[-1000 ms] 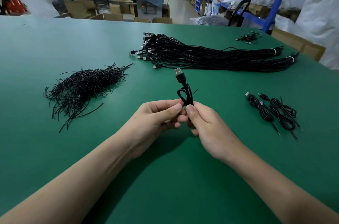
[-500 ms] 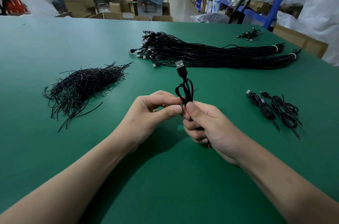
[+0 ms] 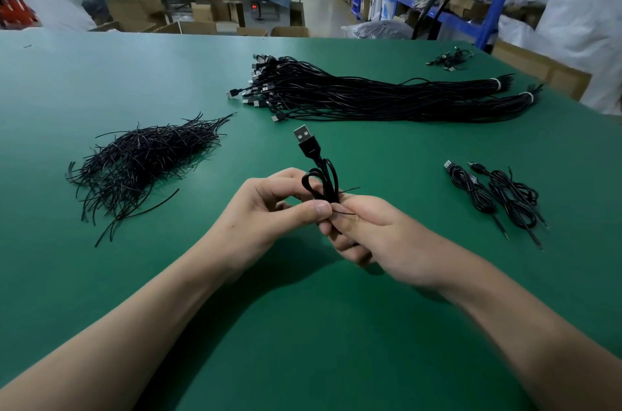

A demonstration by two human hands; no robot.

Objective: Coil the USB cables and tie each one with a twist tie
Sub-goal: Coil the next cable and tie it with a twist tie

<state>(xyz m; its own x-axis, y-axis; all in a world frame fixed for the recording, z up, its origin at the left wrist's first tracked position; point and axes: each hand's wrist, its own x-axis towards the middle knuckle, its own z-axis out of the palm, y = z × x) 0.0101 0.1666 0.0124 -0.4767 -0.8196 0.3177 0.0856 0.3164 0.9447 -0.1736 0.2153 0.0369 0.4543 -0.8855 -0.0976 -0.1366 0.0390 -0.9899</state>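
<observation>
Counter (image 3: pixel 101 276): green.
Bundle (image 3: pixel 370 97) of uncoiled leads: behind the cable (image 3: pixel 323 181), lying flat.
Tie pile (image 3: pixel 144 161): left of cable.
Right hand (image 3: pixel 380 235): fingers curled round cable's lower part.
Left hand (image 3: pixel 269 208): thumb and forefinger pinching the tie (image 3: pixel 343 212) against cable.
Two tied coils (image 3: pixel 494 198): right of cable.
Cable: coiled, held off the counter, plug (image 3: pixel 304 137) up.
Tie: ends stick out right of cable.

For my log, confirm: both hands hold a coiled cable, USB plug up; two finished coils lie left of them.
Not left: the head view shows the finished coils right of the left hand and right hand, which hold the coiled cable.
</observation>
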